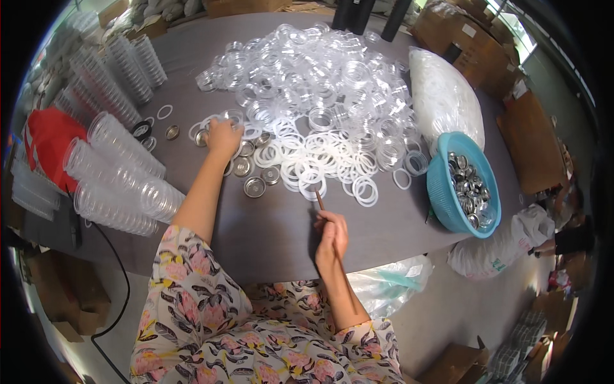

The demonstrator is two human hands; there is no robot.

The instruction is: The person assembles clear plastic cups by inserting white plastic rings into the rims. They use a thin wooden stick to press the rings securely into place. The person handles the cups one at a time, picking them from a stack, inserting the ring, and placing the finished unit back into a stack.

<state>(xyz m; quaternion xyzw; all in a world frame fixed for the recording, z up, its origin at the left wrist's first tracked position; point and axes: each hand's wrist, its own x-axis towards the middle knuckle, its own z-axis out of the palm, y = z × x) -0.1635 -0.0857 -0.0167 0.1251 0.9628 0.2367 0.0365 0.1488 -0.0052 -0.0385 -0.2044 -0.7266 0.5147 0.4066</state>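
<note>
My left hand (223, 137) reaches out over the dark table (268, 224) and rests on white flat rings (306, 168) and small metal lids (254, 186) at the left edge of the spread. Whether its fingers pinch one is hidden. My right hand (332, 234) is nearer the table's front edge, fingers closed on a thin brown stick (319, 200) whose tip points at the white rings. A big heap of clear plastic rings (313, 70) lies beyond.
Stacks of clear lids (121, 173) lie at the left beside a red bag (48, 137). A blue basket (457, 192) of metal lids sits right, behind it a bag of white rings (444, 96). Cardboard boxes (473, 38) stand at the back right.
</note>
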